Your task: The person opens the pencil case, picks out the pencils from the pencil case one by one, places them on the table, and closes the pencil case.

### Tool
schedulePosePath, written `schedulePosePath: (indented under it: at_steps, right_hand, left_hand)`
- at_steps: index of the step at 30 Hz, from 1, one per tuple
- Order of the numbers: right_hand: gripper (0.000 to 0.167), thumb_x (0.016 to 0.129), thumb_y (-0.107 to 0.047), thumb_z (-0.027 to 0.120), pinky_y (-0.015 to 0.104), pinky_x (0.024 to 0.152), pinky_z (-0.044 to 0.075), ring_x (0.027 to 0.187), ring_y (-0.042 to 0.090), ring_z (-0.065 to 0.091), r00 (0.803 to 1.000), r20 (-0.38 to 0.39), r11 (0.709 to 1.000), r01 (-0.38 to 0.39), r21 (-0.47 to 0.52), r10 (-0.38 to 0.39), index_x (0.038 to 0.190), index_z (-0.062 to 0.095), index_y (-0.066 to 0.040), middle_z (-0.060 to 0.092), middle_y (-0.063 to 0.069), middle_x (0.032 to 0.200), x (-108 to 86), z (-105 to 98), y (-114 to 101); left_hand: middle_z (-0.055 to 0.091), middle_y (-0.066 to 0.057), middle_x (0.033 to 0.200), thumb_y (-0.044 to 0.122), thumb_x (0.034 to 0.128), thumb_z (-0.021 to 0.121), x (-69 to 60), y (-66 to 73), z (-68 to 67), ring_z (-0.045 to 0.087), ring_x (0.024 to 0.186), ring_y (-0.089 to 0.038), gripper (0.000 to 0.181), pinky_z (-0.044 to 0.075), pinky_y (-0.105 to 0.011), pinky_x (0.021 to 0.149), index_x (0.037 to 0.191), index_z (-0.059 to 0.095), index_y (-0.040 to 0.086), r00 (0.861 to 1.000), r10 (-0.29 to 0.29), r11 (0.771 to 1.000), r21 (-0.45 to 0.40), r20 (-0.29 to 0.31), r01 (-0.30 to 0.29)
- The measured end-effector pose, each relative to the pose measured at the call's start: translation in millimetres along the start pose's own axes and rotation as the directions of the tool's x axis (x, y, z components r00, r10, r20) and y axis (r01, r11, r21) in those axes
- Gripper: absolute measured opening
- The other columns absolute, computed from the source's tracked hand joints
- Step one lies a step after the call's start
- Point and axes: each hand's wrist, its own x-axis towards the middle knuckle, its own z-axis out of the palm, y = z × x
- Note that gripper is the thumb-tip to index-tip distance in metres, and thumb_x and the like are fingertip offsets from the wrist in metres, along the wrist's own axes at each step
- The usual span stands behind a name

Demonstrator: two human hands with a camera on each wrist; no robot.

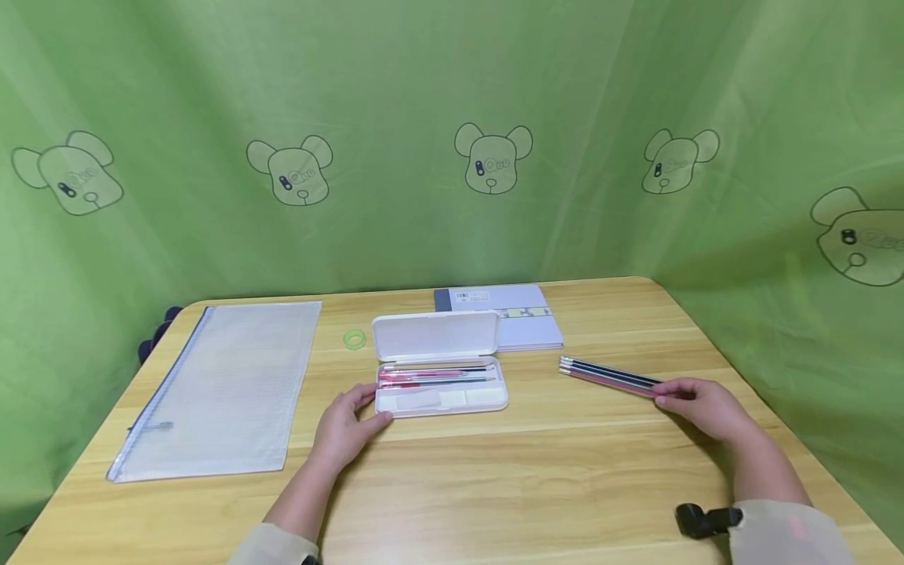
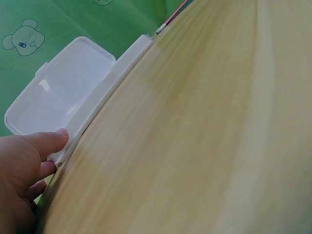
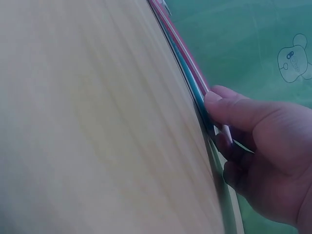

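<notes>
A white pencil case (image 1: 441,400) lies with its lid up in the middle of the table, several pencils (image 1: 438,373) and a white eraser-like block (image 1: 418,400) inside. My left hand (image 1: 346,430) holds the case's left end, its thumb at the near corner and fingers along the side. In the left wrist view the thumb (image 2: 51,141) presses on the case's edge. To the right, my right hand (image 1: 706,406) pinches the near ends of several dark and red pencils (image 1: 609,377) between thumb and fingers. Their far ends point left, toward the case.
A translucent zip pouch (image 1: 219,392) lies flat at the left. Near the back stand a green tape roll (image 1: 355,339) and, partly behind the case's lid, a pale lilac notebook (image 1: 530,329). A green curtain (image 1: 424,243) hangs around the table's back and sides.
</notes>
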Motion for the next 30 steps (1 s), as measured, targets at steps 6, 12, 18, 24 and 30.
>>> schedulePosePath:
  at_steps: [6, 12, 18, 24, 30]
  right_hand:
    - [0.037, 0.093, -0.035, 0.066, 0.031, 0.080, 0.044, 0.092, 0.012, 0.057, 1.000, -0.012, 1.000, 0.003, -0.018, -0.003, 0.110, 0.070, -0.002, 0.071, 0.014, 0.105, 1.2, 0.2, 0.6]
    - [0.035, 0.092, -0.033, 0.067, 0.032, 0.078, 0.044, 0.090, 0.014, 0.057, 1.000, -0.023, 0.999, 0.004, -0.038, -0.005, 0.108, 0.070, -0.002, 0.070, 0.012, 0.100, 3.4, 0.6, 1.3]
    - [0.033, 0.092, -0.030, 0.068, 0.040, 0.081, 0.047, 0.096, 0.026, 0.061, 1.000, -0.025, 0.999, -0.001, -0.040, 0.000, 0.109, 0.070, -0.002, 0.070, 0.015, 0.103, 4.7, 2.4, 3.2]
    - [0.038, 0.092, -0.033, 0.067, 0.048, 0.085, 0.047, 0.103, 0.038, 0.060, 1.000, -0.021, 1.000, -0.016, -0.023, 0.016, 0.113, 0.069, -0.001, 0.068, 0.020, 0.108, 5.0, 2.9, 4.7]
    - [0.047, 0.091, -0.041, 0.067, 0.044, 0.085, 0.047, 0.105, 0.036, 0.059, 0.999, -0.041, 1.000, -0.018, -0.016, 0.018, 0.116, 0.068, -0.002, 0.068, 0.021, 0.111, 4.9, 4.3, -4.2]
  left_hand:
    - [0.066, -0.014, 0.128, 0.024, 0.0849, 0.076, 0.4, -0.2, -0.1, 0.047, 0.136, -0.037, 0.053, 0.021, -0.053, 0.123, 0.131, 0.059, 0.003, 1.000, 0.005, 1.000, 0.003, -0.002, -0.005]
    - [0.066, -0.014, 0.128, 0.024, 0.0848, 0.076, -0.2, 0.1, -0.4, 0.047, 0.136, -0.037, 0.053, 0.021, -0.053, 0.122, 0.131, 0.059, 0.003, 1.000, 0.007, 1.000, -0.001, -0.002, -0.007]
    - [0.066, -0.014, 0.128, 0.024, 0.0847, 0.076, -0.8, -0.1, -0.3, 0.047, 0.135, -0.037, 0.053, 0.023, -0.054, 0.122, 0.130, 0.059, 0.003, 1.000, 0.001, 1.000, -0.006, -0.004, -0.001]
    - [0.066, -0.014, 0.128, 0.024, 0.0846, 0.076, -0.8, -0.1, -0.1, 0.048, 0.135, -0.038, 0.052, 0.024, -0.054, 0.121, 0.130, 0.060, 0.004, 1.000, 0.000, 1.000, -0.007, -0.005, 0.000]
    - [0.066, -0.014, 0.128, 0.024, 0.0846, 0.076, -0.6, -0.1, -0.4, 0.048, 0.135, -0.038, 0.052, 0.024, -0.054, 0.121, 0.129, 0.060, 0.004, 1.000, 0.002, 1.000, -0.011, -0.004, -0.002]
